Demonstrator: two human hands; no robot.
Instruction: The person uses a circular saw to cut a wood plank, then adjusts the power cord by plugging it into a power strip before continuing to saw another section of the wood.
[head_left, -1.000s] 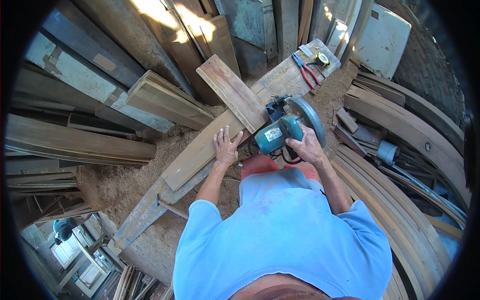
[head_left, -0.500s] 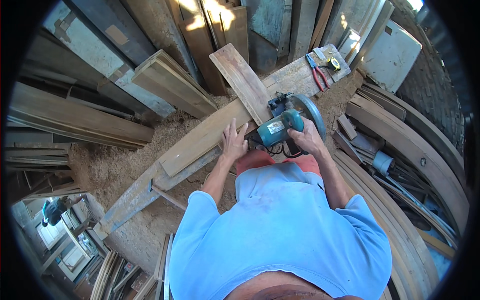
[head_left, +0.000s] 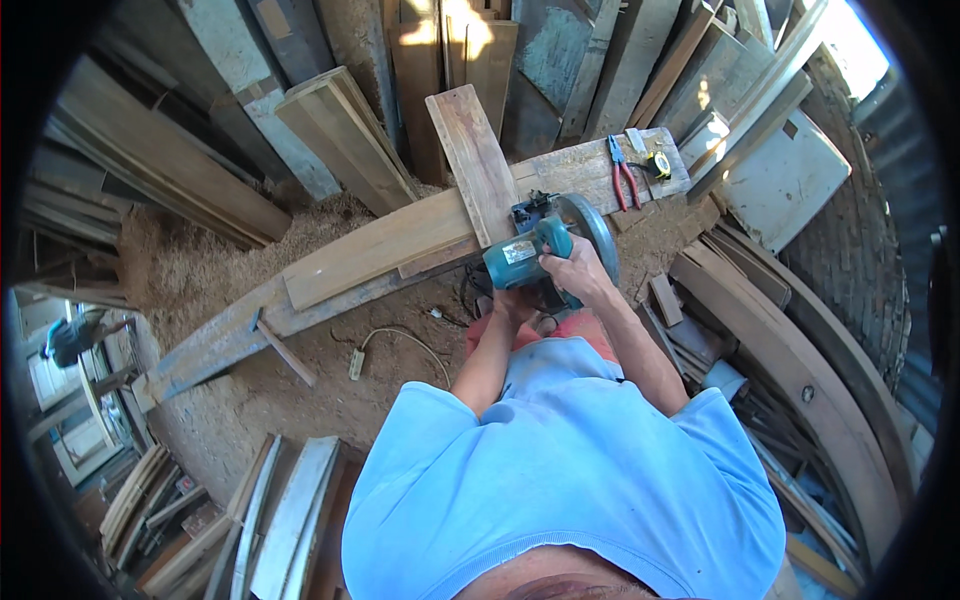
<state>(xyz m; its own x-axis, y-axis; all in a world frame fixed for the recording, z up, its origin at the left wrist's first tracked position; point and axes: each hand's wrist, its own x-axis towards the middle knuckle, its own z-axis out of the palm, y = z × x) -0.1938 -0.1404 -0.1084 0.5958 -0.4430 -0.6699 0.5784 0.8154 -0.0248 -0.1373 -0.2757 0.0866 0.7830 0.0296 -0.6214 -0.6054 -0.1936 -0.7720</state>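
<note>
Your right hand (head_left: 577, 274) grips the circular saw (head_left: 548, 242) — your left hand (head_left: 514, 303) lies below its motor (head_left: 504, 263), hold impossible to tell. Beside the short board (head_left: 475, 165), the saw's long axis runs crosswise, motor leftward.

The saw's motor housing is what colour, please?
Teal; the motor housing shows best in the head view.

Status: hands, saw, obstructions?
Right hand gripping circular saw. Left hand at its near side, partly hidden, hold unclear. Short board lies crosswise beside saw.
</note>
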